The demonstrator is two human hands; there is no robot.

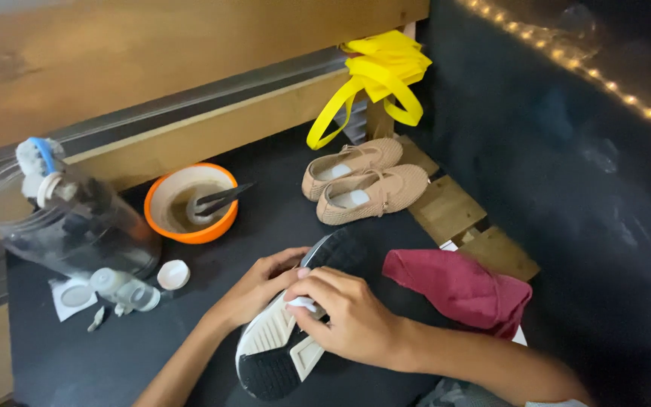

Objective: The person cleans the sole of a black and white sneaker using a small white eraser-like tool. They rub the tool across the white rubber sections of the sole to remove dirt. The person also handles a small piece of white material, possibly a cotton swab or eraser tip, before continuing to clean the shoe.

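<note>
Seemingly light and easy to turn, the sneaker [295, 316] is lying sole-up on the black mat [77, 354] in the head view, its white and black rubber sole looking stiff and grippy while the upper underneath is probably softer, so taking hold at the edges of the midsole, where the shape is firm, looks the safest. The left hand [254, 290] is doing just that: its fingers [284, 264] are curling over the far edge of the sole near the dark heel end, grasping it and steadying it. The right hand [348, 316] is lying across the middle of the sole, its fingertips [303, 309] pinching a small white thing [301, 303], perhaps a wipe or pad, and pressing it flat against the white tread; what exactly it is cannot be told. So the shoe is sitting directly under and between both sets of fingers, touching them. Just beside the right wrist a dark red cloth [461, 290] is lying; well beyond the fingers an orange bowl [190, 203] and a beige pair of shoes [363, 185] are resting.
</note>
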